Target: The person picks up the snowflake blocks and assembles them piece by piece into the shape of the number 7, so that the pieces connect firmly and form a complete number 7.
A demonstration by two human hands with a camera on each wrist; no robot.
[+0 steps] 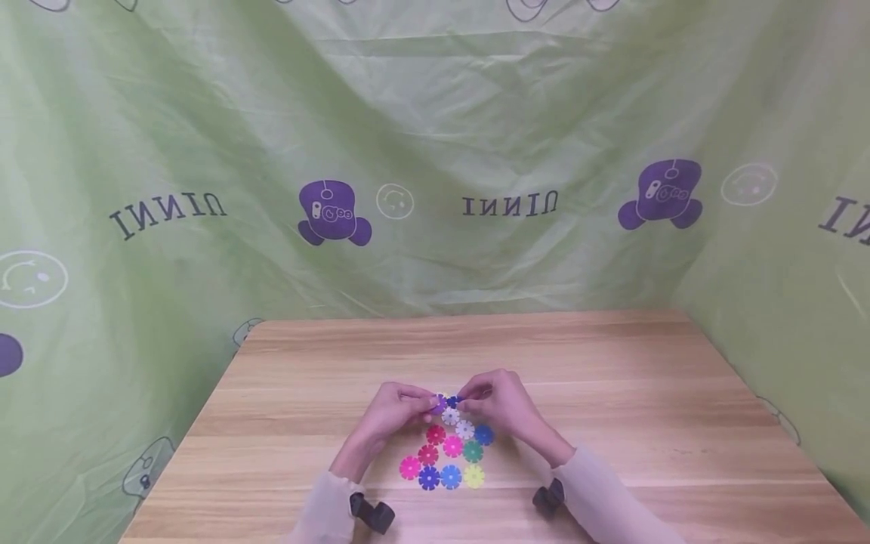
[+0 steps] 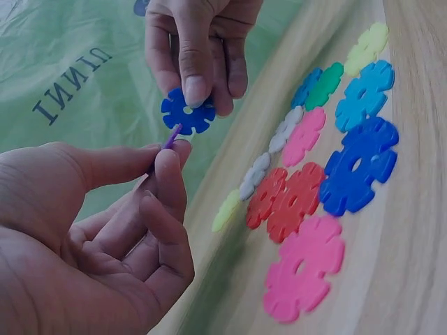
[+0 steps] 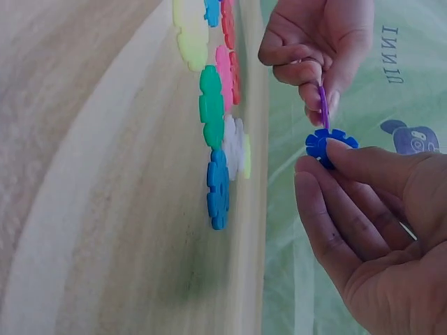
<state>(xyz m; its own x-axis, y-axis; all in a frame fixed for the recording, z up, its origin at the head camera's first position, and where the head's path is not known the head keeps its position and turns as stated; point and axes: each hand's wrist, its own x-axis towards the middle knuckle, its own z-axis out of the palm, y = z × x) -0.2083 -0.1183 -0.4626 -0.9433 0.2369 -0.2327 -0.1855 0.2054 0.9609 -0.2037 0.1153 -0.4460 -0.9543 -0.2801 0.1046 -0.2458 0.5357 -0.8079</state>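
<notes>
Between thumb and fingers, my left hand (image 1: pixel 394 412) pinches a purple notched disc (image 3: pixel 323 106), seen nearly edge-on in both wrist views. My right hand (image 1: pixel 501 404) pinches a dark blue notched disc (image 2: pixel 188 110) with a hole in its middle. The two discs meet at their edges, turned at an angle to each other, and both are held above the table. In the left wrist view the purple edge overlaps the blue disc's lower notch. Nearest below the hands in the head view lies a white disc (image 1: pixel 451 416).
Several loose discs lie flat on the wooden table (image 1: pixel 292 453), among them a pink disc (image 1: pixel 410 468), a blue disc (image 1: pixel 429 477), a green disc (image 1: pixel 473 452) and a yellow disc (image 1: pixel 473 476). A green printed cloth (image 1: pixel 435 264) hangs behind the table and along its sides.
</notes>
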